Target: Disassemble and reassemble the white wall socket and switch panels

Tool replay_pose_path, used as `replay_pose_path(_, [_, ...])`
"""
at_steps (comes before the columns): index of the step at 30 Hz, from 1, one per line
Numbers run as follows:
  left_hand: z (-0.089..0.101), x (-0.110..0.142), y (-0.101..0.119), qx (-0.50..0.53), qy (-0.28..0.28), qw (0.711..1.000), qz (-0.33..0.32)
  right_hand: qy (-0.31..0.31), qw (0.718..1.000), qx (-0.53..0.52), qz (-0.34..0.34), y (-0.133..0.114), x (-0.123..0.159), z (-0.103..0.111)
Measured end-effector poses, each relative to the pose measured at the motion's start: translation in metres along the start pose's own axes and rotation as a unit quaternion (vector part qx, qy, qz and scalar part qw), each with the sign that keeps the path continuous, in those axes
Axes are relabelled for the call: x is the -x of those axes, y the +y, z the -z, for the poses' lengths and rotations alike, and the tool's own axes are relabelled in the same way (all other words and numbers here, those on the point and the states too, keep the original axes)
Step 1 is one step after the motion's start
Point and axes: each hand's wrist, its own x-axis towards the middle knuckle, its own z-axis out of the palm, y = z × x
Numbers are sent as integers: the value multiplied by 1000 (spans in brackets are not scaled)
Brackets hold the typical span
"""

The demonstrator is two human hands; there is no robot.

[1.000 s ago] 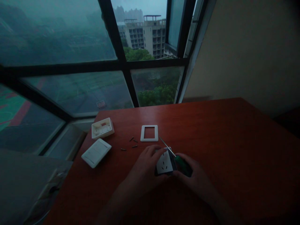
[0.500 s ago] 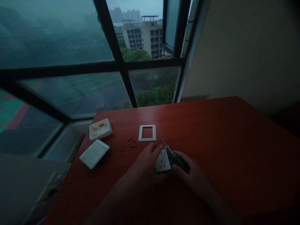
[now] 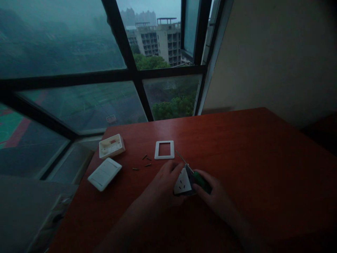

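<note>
My left hand is closed round the left side of a wall socket, whose white face with slots points up towards me. In my right hand is a screwdriver with a green handle. Its thin metal shaft points up and left past the socket's top edge. The right fingers also come close to the socket's dark right side; whether they touch it I cannot tell. Just beyond my hands lies a white square frame. Several screws lie scattered to the left of it.
On the table's left side stand an open white mounting box and, nearer, a white switch plate. The red-brown table meets a dark-framed window at the back and a pale wall at the right.
The whole view has shifted slightly, so the things appear a little further left. Both hands keep their hold on the socket and the screwdriver, with hardly any other movement.
</note>
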Motion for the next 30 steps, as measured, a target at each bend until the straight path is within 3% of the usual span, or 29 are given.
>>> replay_pose_path(17, [-7, 12, -12, 84, 39, 995, 46, -3, 1000, 3, -9, -3, -1, 1])
replay_pose_path(30, [-7, 12, -10, 95, 43, 994, 21, -6, 1000, 4, -8, -1, 0, 0])
